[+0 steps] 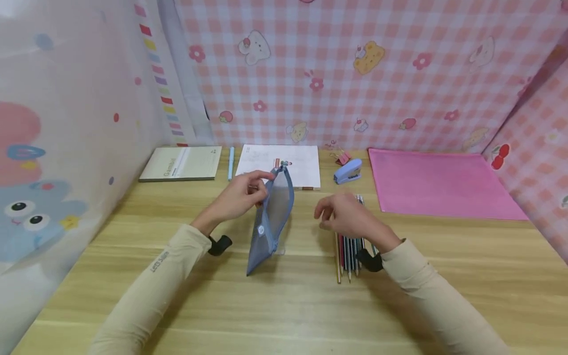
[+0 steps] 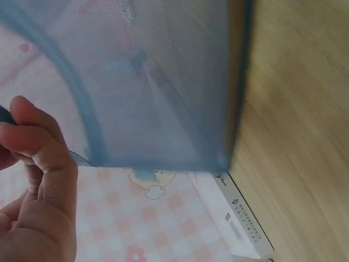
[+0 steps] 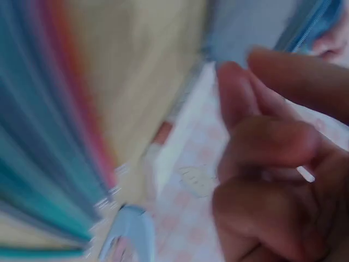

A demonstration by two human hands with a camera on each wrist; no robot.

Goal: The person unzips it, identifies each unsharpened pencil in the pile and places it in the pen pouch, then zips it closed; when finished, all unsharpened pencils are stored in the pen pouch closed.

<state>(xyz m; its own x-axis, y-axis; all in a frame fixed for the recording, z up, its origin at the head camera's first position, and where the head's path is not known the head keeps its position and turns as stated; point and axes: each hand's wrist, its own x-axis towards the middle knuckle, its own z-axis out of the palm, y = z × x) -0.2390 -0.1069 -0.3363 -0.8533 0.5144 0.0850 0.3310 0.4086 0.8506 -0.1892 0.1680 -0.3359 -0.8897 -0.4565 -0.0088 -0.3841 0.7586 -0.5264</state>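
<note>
My left hand (image 1: 241,195) pinches the upper edge of a blue mesh zipper pouch (image 1: 263,241), which stands upright on the table with its mouth parted. In the left wrist view, the see-through mesh side of the pouch (image 2: 152,103) fills much of the picture beside the curled fingers. Over a bundle of pencils (image 1: 348,259) hovers my right hand (image 1: 348,214), its fingers loosely curled around nothing. The pencils lie side by side, points toward me, partly hidden by that hand and wrist. Close up in the right wrist view, the pencils (image 3: 43,120) are blurred.
Along the back stand a notebook (image 1: 177,162), a light blue pen (image 1: 231,163), a white box (image 1: 301,165), a pink binder clip (image 1: 342,157) and a blue stapler (image 1: 348,171). A pink mat or folder (image 1: 443,182) lies at the back right. Patterned walls enclose the table (image 1: 293,315).
</note>
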